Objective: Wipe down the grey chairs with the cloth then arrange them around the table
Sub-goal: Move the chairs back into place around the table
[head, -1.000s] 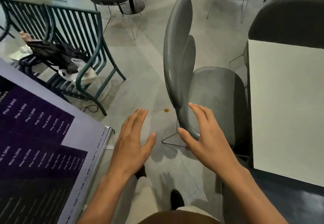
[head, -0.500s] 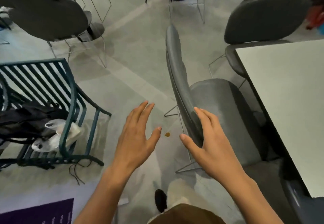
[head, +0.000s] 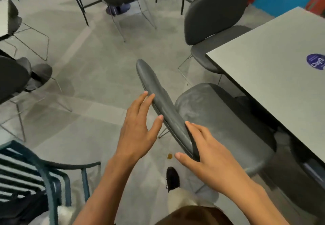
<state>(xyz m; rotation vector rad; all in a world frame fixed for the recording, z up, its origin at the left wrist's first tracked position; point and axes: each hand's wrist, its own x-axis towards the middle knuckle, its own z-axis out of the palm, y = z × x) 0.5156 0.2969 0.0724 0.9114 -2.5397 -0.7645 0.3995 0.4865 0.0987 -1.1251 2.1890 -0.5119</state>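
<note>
Both hands are positioned at the backrest of the grey chair (head: 218,117). Left hand (head: 139,129): fingers extended and slightly spread, fingertips at the outer face of the backrest near its middle; whether they touch it cannot be determined; nothing is held. Right hand (head: 207,152): fingers extended over the lower end of the backrest on the seat side, thumb pointing out on the opposite side, so the backrest edge sits between thumb and fingers; no closed grip is visible.

Left edge of view: a teal slatted bench (head: 44,170), with dark chairs (head: 14,77) on wire legs above it. Centre: grey floor (head: 91,77), bearing a small brown spot (head: 169,156) just below the backrest, and one dark shoe (head: 173,179) below the spot. The grey chair stands right of centre, its seat partly tucked beside the table (head: 274,77). A second grey chair (head: 214,13) stands at the far side of the same table. Right: the pale tabletop carries a round purple sticker (head: 316,63) near the frame edge
</note>
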